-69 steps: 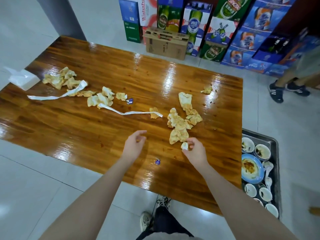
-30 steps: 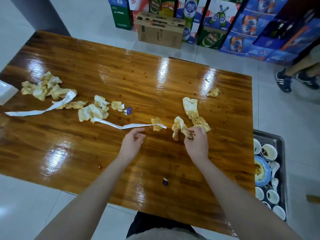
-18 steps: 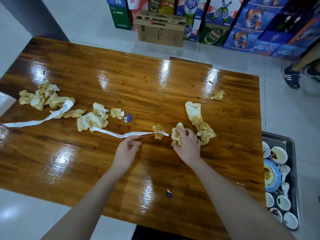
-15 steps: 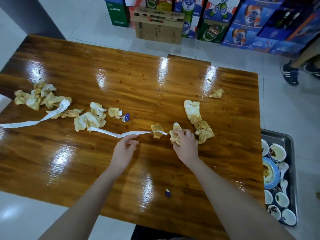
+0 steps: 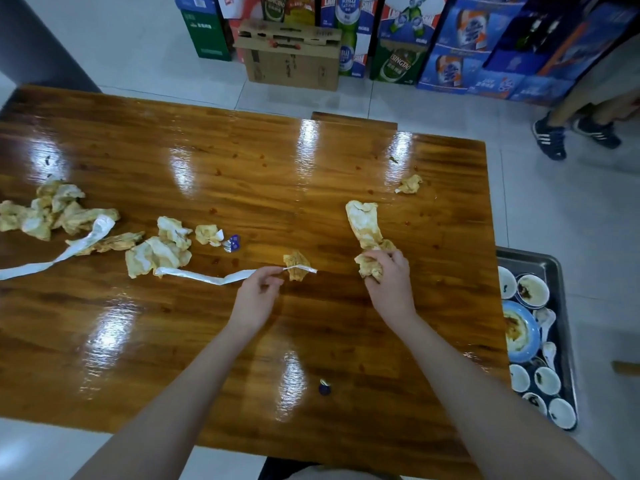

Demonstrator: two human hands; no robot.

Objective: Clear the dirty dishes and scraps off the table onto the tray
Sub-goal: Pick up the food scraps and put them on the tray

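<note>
Crumpled yellow-stained napkin wad (image 5: 367, 266) is gripped by right hand (image 5: 389, 280), white paper strip (image 5: 204, 277) pinched by left hand (image 5: 258, 295), both inside edges of wooden table (image 5: 207, 341).

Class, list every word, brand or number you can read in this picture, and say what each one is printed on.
"TSINGTAO": on the green beer carton on the floor beyond the table.
Blue cartons beside it: logos show, but the lettering is too blurred to read.
Brown cardboard box: markings too small to read.
</note>
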